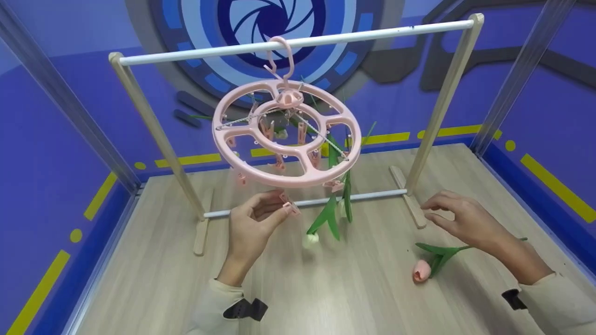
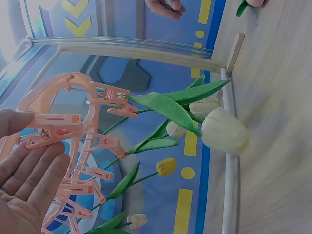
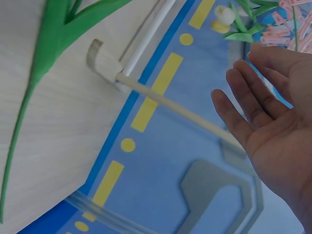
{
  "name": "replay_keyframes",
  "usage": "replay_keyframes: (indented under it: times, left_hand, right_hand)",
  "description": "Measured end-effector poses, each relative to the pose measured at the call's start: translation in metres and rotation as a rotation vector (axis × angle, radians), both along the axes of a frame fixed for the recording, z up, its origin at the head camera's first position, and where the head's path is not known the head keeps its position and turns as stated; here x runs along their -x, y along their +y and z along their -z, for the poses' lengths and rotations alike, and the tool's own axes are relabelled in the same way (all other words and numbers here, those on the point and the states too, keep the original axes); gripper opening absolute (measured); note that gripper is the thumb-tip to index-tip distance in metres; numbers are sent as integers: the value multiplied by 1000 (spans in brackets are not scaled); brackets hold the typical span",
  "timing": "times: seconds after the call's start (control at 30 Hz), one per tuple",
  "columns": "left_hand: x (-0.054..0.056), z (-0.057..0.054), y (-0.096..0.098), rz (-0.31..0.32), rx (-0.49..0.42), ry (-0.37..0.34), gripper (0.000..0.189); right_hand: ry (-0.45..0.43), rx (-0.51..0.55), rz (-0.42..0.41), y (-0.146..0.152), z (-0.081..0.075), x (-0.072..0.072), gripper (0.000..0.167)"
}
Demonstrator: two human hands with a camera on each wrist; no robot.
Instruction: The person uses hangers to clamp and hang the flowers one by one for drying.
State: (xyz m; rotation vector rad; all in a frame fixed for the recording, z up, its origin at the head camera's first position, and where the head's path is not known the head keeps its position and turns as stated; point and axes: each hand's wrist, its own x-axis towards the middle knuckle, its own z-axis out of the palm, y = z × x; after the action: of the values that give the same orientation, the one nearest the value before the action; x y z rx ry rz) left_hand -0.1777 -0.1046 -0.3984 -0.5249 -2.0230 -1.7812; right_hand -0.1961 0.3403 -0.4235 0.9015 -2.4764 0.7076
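Note:
My left hand (image 1: pixel 253 225) pinches a pink clothespin (image 2: pixel 53 130) between thumb and fingers, at the near rim of a round pink clip hanger (image 1: pixel 288 179). Other clothespins hang around the ring, and several artificial tulips dangle from them by their stems, among them a white tulip (image 2: pixel 224 131) and a yellow tulip (image 2: pixel 166 166). Over the table on the right, my right hand (image 1: pixel 465 221) is empty with relaxed fingers. Below it a pink tulip (image 1: pixel 422 271) with green leaves lies on the wood surface.
The hanger's hook (image 1: pixel 291 60) hangs over the white top bar (image 1: pixel 372 35) of a wooden-legged rack. A lower white bar (image 1: pixel 372 196) joins the rack's feet behind my hands. Blue patterned walls (image 1: pixel 60 139) enclose the table (image 1: pixel 153 279) at the back and sides.

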Motion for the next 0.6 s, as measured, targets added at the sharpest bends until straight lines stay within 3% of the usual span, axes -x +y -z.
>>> replay_keyframes:
  times: [0.27,0.6]
  left_hand:
    - [0,0,1,-1,-3,-3,33]
    - [-1,-1,1,-3,0,-12,31]
  right_hand:
    - [-30,-25,28,27,20,0,35]
    - [-238,-143,146,55,38,-5,26]
